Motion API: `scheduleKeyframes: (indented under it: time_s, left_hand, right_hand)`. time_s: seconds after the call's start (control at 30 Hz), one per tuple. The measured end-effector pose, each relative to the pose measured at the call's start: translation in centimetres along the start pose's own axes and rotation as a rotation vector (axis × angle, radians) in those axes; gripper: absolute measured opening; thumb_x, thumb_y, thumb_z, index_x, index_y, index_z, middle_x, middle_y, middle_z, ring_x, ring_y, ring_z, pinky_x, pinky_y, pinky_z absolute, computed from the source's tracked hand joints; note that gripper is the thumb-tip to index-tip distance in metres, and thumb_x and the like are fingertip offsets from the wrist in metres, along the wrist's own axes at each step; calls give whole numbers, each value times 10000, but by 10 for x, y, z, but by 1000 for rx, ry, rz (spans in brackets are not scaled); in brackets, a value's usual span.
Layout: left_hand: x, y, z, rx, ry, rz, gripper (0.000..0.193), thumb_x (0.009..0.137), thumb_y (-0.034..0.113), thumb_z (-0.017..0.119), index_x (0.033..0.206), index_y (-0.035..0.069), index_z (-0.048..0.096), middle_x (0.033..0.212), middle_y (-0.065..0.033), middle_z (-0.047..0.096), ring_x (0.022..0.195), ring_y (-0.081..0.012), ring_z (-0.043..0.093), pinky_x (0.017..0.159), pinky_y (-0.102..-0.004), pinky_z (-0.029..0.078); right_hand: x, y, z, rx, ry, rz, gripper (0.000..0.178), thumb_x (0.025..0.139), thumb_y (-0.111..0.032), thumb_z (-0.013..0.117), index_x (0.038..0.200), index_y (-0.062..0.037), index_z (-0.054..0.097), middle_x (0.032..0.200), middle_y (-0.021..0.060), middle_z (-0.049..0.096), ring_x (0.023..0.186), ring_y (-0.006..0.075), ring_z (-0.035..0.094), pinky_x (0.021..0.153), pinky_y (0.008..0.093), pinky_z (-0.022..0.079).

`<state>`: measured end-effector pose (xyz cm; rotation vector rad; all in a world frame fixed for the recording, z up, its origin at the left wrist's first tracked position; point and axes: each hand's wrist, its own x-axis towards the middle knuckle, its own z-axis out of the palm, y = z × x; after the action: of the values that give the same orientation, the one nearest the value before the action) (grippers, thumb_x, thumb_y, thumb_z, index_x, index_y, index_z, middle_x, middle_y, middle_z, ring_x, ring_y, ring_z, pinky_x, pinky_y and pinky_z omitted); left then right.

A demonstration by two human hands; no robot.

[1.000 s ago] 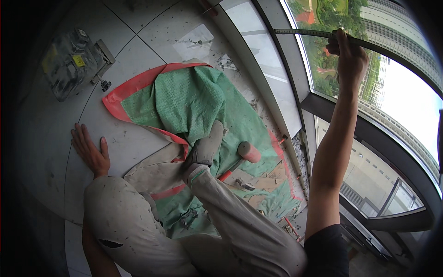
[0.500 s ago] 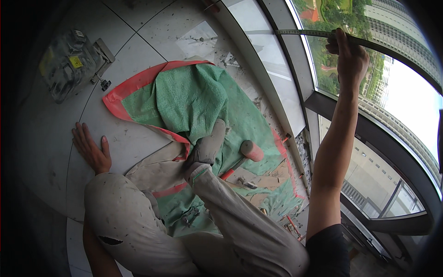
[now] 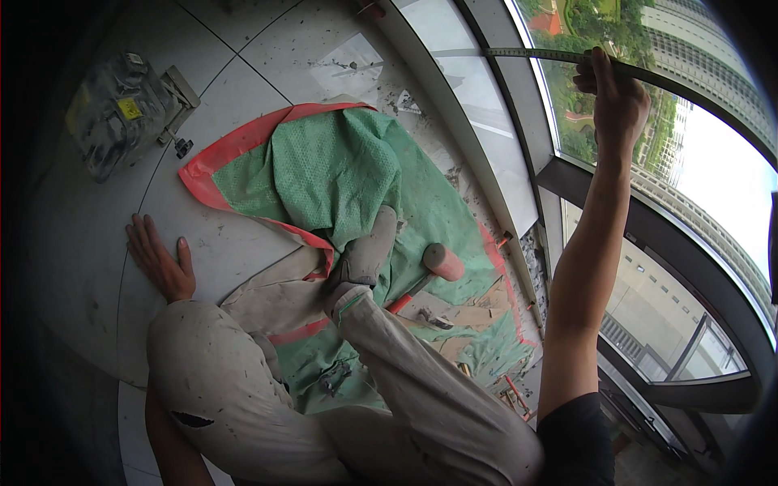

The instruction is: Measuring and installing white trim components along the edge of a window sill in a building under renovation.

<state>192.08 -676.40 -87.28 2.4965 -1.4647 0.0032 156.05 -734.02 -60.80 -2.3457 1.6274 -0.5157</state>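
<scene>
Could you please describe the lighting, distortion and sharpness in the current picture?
In the head view, the sky is washed nearly white; the fisheye bends the window frame; the picture's rim falls to black, leaving the clear case dim; the left hand and right hand look fairly sharp, though markings on the tape measure are too small to read.

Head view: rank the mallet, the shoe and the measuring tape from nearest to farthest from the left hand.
From the left hand:
1. Shoe: to its right, at the green sheet.
2. Mallet: farther right, past the shoe, lying on the sheet.
3. Measuring tape: upper right, in the right hand by the window.
</scene>
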Motion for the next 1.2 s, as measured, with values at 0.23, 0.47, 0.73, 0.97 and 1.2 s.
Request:
scheduleKeyframes:
  time_s: [0.23, 0.47, 0.73, 0.97, 1.2]
  left_hand:
    - [-4, -3, 0, 8, -14, -12, 739, 1123, 464, 487, 1707, 47, 313, 1777, -213, 301, 1636, -483, 265, 1300, -652, 210]
    - [-4, 0, -1, 0, -13, -6, 738, 1124, 464, 487, 1705, 44, 314, 1777, -217, 299, 1635, -484, 267, 1301, -651, 214]
    - [-5, -3, -1, 4, -11, -1, 738, 1128, 470, 483, 1707, 46, 311, 1775, -217, 302, 1630, -482, 278, 1299, -648, 220]
    - [-6, -2, -3, 6, -18, -9, 738, 1122, 472, 488, 1702, 45, 328, 1771, -222, 307, 1631, -481, 280, 1304, -646, 215]
    - [-7, -4, 1, -7, -7, 20, 791, 1084, 478, 553, 1696, 27, 334, 1768, -253, 298, 1630, -499, 268, 1298, -670, 213]
  right_hand:
    - [-4, -5, 5, -8, 13, -2, 401, 1038, -421, 766, 978, -37, 864, 826, 60, 836, 737, 131, 792, 788, 276, 596]
    - [-5, -1, 5, -9, 12, -15, 396, 1054, -400, 751, 1000, -23, 860, 830, 72, 835, 742, 148, 796, 788, 283, 595]
    - [-7, -5, 9, 30, 19, -33, 375, 1054, -379, 756, 1024, -19, 854, 848, 74, 838, 738, 143, 791, 768, 285, 592]
    - [-49, -24, -4, 77, 97, -28, 348, 1060, -354, 755, 1066, -18, 847, 844, 80, 833, 736, 126, 779, 747, 269, 582]
    - [-225, -34, -95, 52, 34, 76, 173, 1089, -117, 690, 1031, 29, 763, 774, 63, 709, 678, 128, 686, 637, 278, 546]
